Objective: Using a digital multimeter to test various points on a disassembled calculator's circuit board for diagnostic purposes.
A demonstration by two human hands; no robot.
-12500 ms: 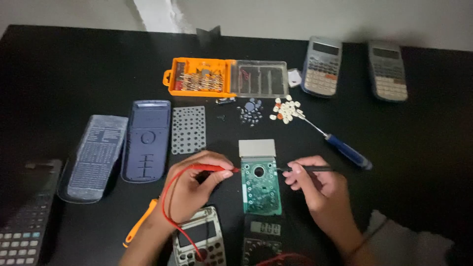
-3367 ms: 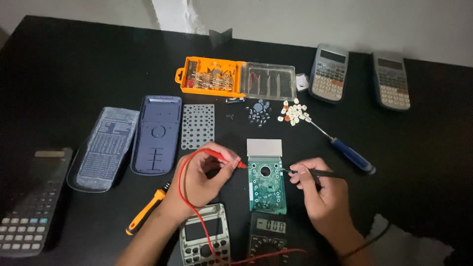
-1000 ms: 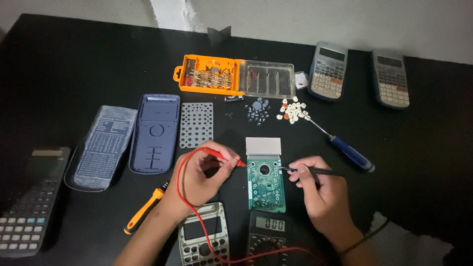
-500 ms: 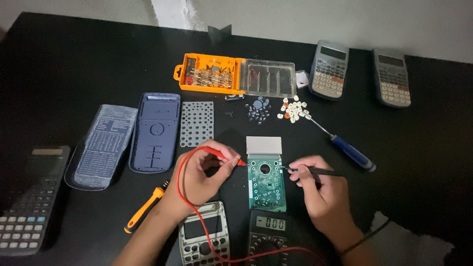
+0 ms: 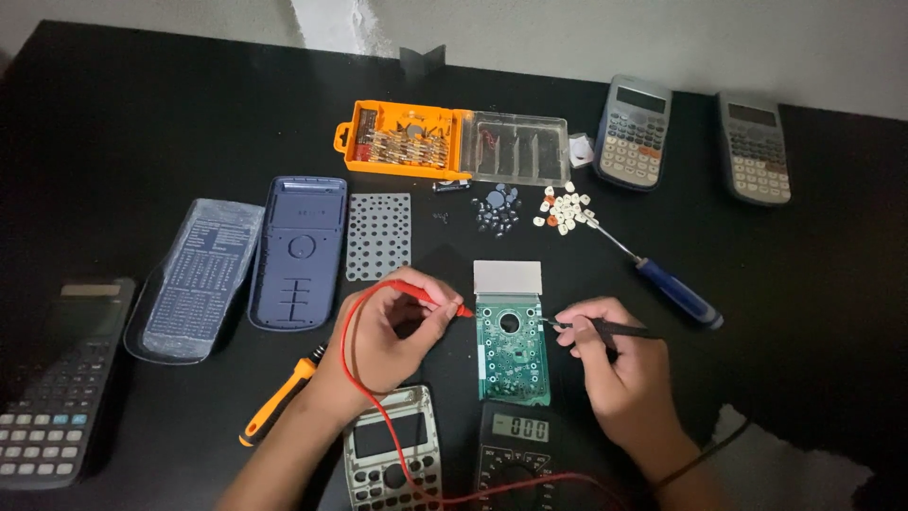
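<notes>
On matte black table (image 5: 142,123): left hand (image 5: 392,331) pinches red probe (image 5: 430,297), right hand (image 5: 619,364) pinches black probe (image 5: 605,328), flanking green circuit board (image 5: 509,348).

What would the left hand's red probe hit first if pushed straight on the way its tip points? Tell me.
The left hand aims the red probe rightward; it would likely meet the green circuit board near its top left edge first, though its height above the board is unclear.

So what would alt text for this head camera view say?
Two hands press multimeter probes to a green circuit board on a black table: left hand holds the red probe, right hand the black probe; calculator parts lie around.
</notes>
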